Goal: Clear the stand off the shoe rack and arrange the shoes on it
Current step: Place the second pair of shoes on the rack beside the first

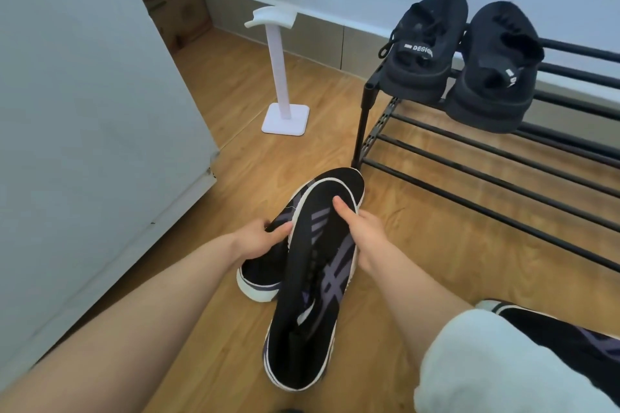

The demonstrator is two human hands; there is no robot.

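Item: my left hand (265, 240) and right hand (360, 231) each gripped one black-and-purple sneaker (315, 278); white stand (285, 77) stood on floor (235, 77).

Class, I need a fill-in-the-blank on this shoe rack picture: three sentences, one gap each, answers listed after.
1. The white stand stands on the ____, apart from the shoe rack.
2. The black sandals rest on the rack's ____ shelf.
3. Both hands, left and right, hold black sneakers with ____ stripes.

Answers: floor; top; purple
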